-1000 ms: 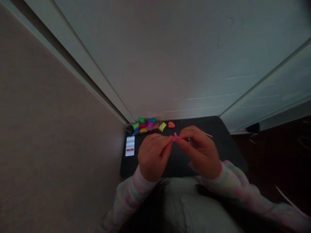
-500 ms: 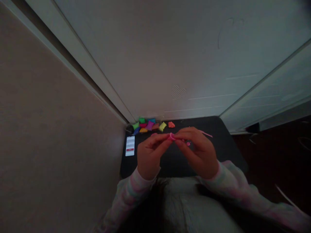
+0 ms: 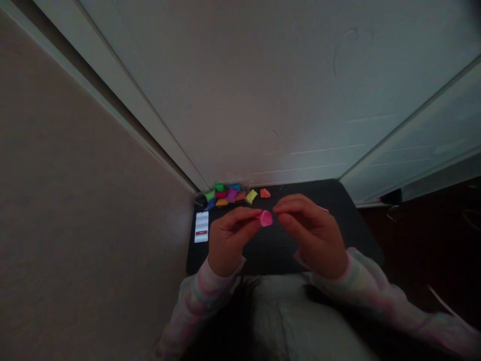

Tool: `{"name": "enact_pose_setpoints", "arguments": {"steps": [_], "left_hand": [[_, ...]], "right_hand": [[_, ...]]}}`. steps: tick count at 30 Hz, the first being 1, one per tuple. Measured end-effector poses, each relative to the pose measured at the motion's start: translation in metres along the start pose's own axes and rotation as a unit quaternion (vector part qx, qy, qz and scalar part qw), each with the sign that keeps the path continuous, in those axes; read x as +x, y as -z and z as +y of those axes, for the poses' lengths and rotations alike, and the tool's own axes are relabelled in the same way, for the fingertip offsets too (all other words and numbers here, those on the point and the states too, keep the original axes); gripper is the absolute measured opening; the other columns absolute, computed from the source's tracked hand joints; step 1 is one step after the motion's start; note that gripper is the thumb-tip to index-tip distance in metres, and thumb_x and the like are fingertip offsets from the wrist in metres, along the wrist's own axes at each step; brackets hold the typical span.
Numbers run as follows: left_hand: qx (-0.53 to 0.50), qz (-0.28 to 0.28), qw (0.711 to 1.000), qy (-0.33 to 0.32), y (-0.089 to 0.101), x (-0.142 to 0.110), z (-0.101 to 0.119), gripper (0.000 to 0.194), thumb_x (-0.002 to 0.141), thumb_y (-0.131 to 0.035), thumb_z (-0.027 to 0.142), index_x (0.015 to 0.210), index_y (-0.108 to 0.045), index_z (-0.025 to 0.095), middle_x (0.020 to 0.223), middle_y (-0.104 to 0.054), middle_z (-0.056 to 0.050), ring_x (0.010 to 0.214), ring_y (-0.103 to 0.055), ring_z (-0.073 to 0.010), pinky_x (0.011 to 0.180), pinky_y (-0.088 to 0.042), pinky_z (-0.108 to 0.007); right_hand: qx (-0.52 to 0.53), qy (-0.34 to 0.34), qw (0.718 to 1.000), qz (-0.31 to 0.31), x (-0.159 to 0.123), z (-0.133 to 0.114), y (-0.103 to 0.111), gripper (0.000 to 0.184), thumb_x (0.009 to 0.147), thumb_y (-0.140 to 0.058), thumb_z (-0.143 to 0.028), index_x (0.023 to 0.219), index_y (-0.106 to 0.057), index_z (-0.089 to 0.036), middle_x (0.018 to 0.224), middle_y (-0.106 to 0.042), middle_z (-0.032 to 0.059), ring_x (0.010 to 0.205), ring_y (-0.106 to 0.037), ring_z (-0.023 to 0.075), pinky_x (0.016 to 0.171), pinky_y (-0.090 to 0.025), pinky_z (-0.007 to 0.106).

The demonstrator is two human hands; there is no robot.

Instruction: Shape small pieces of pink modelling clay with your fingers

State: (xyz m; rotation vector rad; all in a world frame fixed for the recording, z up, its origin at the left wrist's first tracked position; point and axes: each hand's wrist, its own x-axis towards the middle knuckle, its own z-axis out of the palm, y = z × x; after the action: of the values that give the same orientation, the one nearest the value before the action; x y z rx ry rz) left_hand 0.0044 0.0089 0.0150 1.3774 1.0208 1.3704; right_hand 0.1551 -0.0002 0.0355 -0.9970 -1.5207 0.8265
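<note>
A small pink piece of modelling clay (image 3: 266, 218), with a rounded, cupped front, is pinched between the thumb and fingers of my left hand (image 3: 231, 240). Just to its right is my right hand (image 3: 315, 233), with thumb and index fingertips slightly apart and no longer on the clay. Both hands are above the dark table (image 3: 278, 250). A bit of something pink (image 3: 323, 209) shows behind the knuckles of my right hand, mostly hidden.
Several coloured clay packets (image 3: 232, 194) lie along the table's back left edge. To their right are a yellow packet (image 3: 251, 196) and an orange lump (image 3: 265, 193). A lit phone (image 3: 201, 226) rests at the left. A white panel (image 3: 233, 100) rises behind the table.
My right hand has let go of the pink clay and moved slightly right. The clay, still in my left hand, now shows a wider, rounded face.
</note>
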Motion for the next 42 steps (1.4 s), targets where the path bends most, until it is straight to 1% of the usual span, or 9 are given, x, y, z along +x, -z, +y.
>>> {"name": "enact_pose_setpoints", "arguments": {"steps": [4,7,14,20,24,29,32,35,42], "left_hand": [[-0.015,-0.004,1.0,-0.012,0.001,0.0,0.001,0.014,0.067,-0.069,0.013,0.079,-0.069,0.021,0.072,-0.07,0.001,0.065,-0.065,-0.0107,0.059,-0.053,-0.019],[-0.007,-0.032,0.999,-0.028,0.002,0.001,0.003,0.013,0.068,-0.068,0.013,0.076,-0.07,0.022,0.073,-0.07,0.0,0.068,-0.064,-0.0108,0.063,-0.052,-0.021],[-0.062,-0.047,0.997,0.005,0.004,0.0,0.001,0.014,0.066,-0.069,0.011,0.073,-0.071,0.024,0.072,-0.069,0.001,0.069,-0.063,-0.0104,0.062,-0.05,-0.02],[-0.056,-0.077,0.995,0.033,0.007,0.0,0.001,0.009,0.067,-0.069,0.014,0.073,-0.071,0.022,0.073,-0.069,-0.001,0.068,-0.062,-0.0119,0.063,-0.05,-0.022],[-0.054,-0.085,0.994,0.046,0.007,0.001,0.002,0.007,0.067,-0.069,0.014,0.072,-0.071,0.02,0.072,-0.069,-0.001,0.068,-0.062,-0.0122,0.064,-0.05,-0.022],[-0.078,-0.093,0.991,0.057,0.007,0.002,0.003,0.009,0.066,-0.069,0.011,0.07,-0.07,0.019,0.071,-0.069,-0.001,0.066,-0.062,-0.0112,0.062,-0.05,-0.02],[-0.088,-0.108,0.988,0.059,0.007,0.002,0.001,0.01,0.066,-0.068,0.009,0.07,-0.07,0.019,0.07,-0.069,-0.001,0.065,-0.062,-0.0111,0.062,-0.05,-0.02],[-0.085,-0.11,0.988,0.067,0.007,0.002,-0.001,0.01,0.065,-0.069,0.01,0.07,-0.07,0.018,0.07,-0.069,-0.002,0.066,-0.062,-0.0114,0.062,-0.05,-0.02],[-0.099,-0.109,0.985,0.085,0.006,0.0,-0.001,0.01,0.065,-0.069,0.01,0.07,-0.07,0.018,0.069,-0.068,-0.001,0.066,-0.062,-0.0107,0.062,-0.05,-0.02]], "right_hand": [[0.067,-0.133,0.987,-0.064,0.005,0.0,0.002,0.01,0.075,-0.062,-0.028,0.081,-0.063,-0.02,0.071,-0.062,0.001,0.067,-0.056,0.0144,0.062,-0.044,0.028],[0.079,-0.165,0.977,-0.106,0.009,-0.002,0.005,0.011,0.075,-0.062,-0.029,0.075,-0.062,-0.018,0.067,-0.062,0.0,0.062,-0.055,0.0125,0.058,-0.043,0.026],[-0.029,-0.031,0.993,-0.109,0.007,-0.004,0.01,0.011,0.082,-0.053,-0.017,0.074,-0.061,-0.018,0.072,-0.062,0.0008,0.07,-0.055,0.0115,0.067,-0.043,0.024],[-0.059,0.055,0.989,-0.125,0.01,0.0,0.014,0.008,0.077,-0.06,-0.014,0.084,-0.061,-0.019,0.078,-0.063,0.0021,0.072,-0.056,0.0123,0.068,-0.046,0.025],[-0.078,0.073,0.985,-0.134,0.012,-0.001,0.015,0.004,0.077,-0.061,-0.014,0.075,-0.06,-0.017,0.072,-0.062,0.001,0.068,-0.055,0.011,0.067,-0.045,0.024],[-0.088,0.085,0.986,-0.113,0.01,0.001,0.016,0.004,0.076,-0.062,-0.016,0.076,-0.059,-0.016,0.073,-0.061,0.002,0.069,-0.056,0.0116,0.066,-0.046,0.025],[-0.097,0.099,0.981,-0.138,0.01,0.002,0.019,0.008,0.076,-0.062,-0.015,0.084,-0.061,-0.017,0.077,-0.064,0.0027,0.072,-0.058,0.012,0.067,-0.046,0.024],[-0.112,0.111,0.975,-0.16,0.011,0.002,0.02,0.007,0.077,-0.06,-0.013,0.08,-0.062,-0.019,0.075,-0.065,0.0015,0.072,-0.059,0.0122,0.07,-0.047,0.026],[-0.112,0.106,0.98,-0.127,0.01,0.004,0.017,0.004,0.076,-0.063,-0.017,0.074,-0.06,-0.018,0.067,-0.062,0.0006,0.064,-0.056,0.0112,0.061,-0.047,0.024]]}}
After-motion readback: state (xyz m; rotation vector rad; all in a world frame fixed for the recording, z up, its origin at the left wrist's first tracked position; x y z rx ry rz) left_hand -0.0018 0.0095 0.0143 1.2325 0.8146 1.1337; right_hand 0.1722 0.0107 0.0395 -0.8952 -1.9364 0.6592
